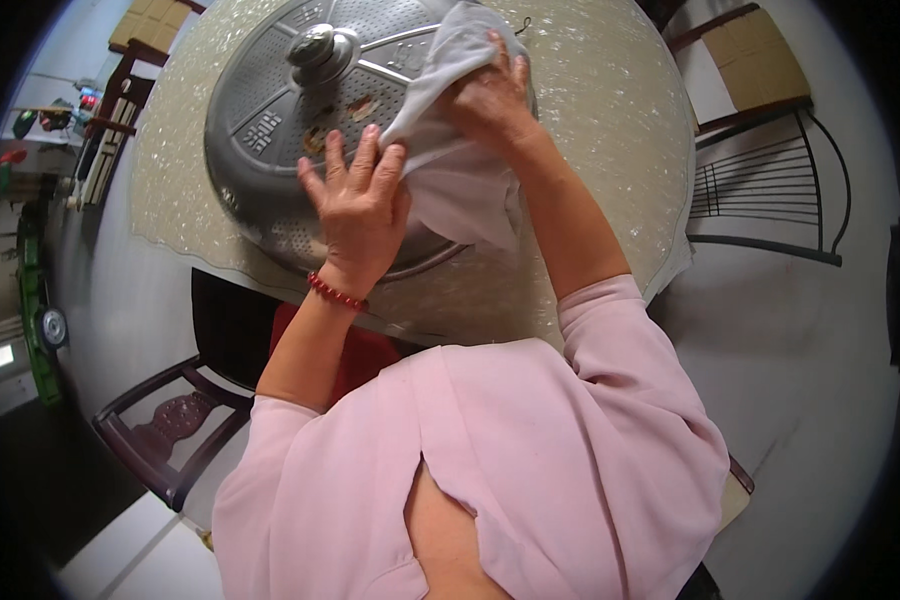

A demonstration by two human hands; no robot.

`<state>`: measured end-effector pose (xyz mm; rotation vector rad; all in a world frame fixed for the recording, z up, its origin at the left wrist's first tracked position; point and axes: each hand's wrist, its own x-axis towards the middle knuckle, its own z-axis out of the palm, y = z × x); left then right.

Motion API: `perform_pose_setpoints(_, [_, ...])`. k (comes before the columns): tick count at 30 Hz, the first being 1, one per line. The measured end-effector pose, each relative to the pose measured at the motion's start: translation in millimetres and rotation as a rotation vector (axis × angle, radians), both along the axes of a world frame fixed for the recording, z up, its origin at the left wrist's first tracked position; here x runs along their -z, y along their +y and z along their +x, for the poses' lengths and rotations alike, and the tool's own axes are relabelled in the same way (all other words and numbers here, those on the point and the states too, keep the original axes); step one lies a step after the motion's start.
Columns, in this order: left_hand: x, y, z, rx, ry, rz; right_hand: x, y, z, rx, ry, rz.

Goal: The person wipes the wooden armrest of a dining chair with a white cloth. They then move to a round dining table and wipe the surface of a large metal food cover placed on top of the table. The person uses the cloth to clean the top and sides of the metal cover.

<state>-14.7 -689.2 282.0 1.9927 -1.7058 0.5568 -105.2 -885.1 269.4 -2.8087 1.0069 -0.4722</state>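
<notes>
Cloth (460,170), one pale grey piece, looks soft, light and limp, so it should bunch anywhere it is gripped; a handful near its middle seems the surest hold. It lies draped over the right part of the single big metal lid (300,130), under both hands. The right hand (492,98) presses it down, fingers curled into the fabric; the left hand (360,205) lies flat with fingers spread, their tips pinning the cloth's edge. The lid looks stiff, heavy and probably slick, with one knob (320,45) beyond the fingers. It rests on one round desk (590,160); three chairs (170,430) stand around it.
</notes>
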Motion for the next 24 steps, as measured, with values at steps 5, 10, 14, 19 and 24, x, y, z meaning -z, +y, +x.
perform_pose_setpoints(5, [11,-3,2,0.04,0.055,-0.064,-21,19,9,0.029,0.117,0.102])
perform_pose_setpoints(10, [25,0,5,0.064,0.135,-0.241,-39,62,26,-0.325,0.319,-0.072])
perform_pose_setpoints(14, [18,0,5,0.128,0.152,-0.274,-34,41,37,-0.345,0.221,-0.189])
perform_pose_setpoints(19, [10,11,20,0.204,0.196,-0.204,-52,24,50,-0.129,0.288,0.0])
perform_pose_setpoints(24, [18,19,23,0.106,0.17,-0.312,-42,42,47,-0.209,0.339,0.002])
